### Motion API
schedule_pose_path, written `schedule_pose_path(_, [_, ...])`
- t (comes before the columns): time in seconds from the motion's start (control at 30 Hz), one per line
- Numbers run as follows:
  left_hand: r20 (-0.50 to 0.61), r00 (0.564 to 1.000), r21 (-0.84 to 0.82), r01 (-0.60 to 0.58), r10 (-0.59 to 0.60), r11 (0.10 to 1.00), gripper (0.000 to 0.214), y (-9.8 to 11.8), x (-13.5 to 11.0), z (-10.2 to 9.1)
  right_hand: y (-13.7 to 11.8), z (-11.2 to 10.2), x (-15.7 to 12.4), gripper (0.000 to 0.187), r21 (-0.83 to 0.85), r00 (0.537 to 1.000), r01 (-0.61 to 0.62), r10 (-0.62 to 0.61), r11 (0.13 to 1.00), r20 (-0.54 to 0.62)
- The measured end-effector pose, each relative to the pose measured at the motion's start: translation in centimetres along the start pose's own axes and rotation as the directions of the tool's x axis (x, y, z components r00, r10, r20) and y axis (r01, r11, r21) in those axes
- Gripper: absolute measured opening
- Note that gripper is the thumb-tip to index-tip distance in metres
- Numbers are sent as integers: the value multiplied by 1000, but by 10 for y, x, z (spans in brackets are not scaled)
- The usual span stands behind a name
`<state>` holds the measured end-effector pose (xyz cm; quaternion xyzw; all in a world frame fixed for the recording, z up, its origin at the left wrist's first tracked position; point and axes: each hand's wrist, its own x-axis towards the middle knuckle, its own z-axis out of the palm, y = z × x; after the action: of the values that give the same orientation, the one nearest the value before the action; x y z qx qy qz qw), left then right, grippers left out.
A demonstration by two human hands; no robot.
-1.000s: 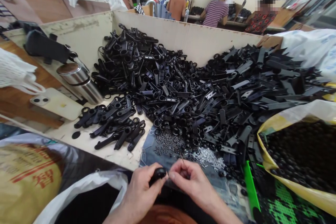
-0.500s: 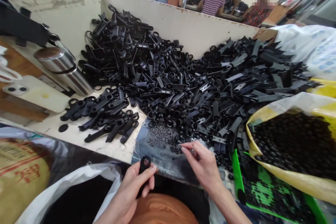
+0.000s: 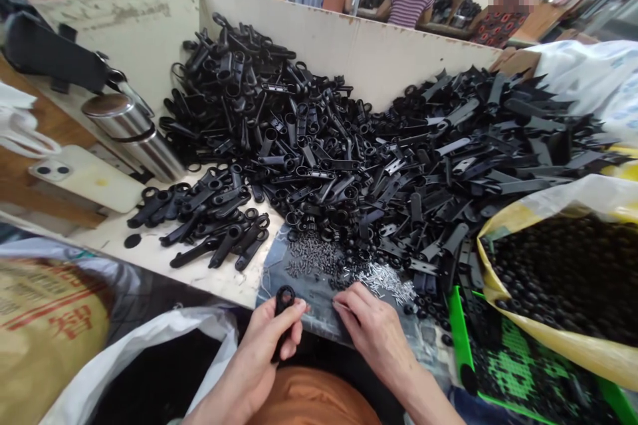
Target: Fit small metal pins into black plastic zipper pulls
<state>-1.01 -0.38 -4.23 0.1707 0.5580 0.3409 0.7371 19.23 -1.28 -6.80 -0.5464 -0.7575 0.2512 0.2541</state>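
Note:
My left hand (image 3: 264,348) grips a black plastic looped strap piece (image 3: 284,312) upright, with its ring above my fingers. My right hand (image 3: 373,335) is pinched close to the left, and a thin metal pin (image 3: 339,305) seems to show at its fingertips. Under both hands lies a worn denim cloth (image 3: 289,282) carrying a small pile of dark screws (image 3: 314,255) and a scatter of silver pins (image 3: 383,282). A large heap of black plastic parts (image 3: 299,146) rises behind them on the pale board bench (image 3: 149,246).
A yellow sack of black beads (image 3: 563,272) stands at right, above a green tray (image 3: 461,339). A steel flask (image 3: 132,129) and a phone (image 3: 84,176) lie at left. A white plastic bag (image 3: 149,358) sits by my lap. Several co-workers (image 3: 411,3) sit beyond the board wall (image 3: 349,40).
My right hand has moved down and left from above the silver pins, closer to my left hand. The left hand still holds the strap piece, and the view has shifted slightly.

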Motion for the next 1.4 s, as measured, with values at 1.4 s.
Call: schedule_pose_path(1.4, [172,980,-200,136,-102,970,33,-4,-4,25,-24,5,3,9,426,957,8,117,905,-266])
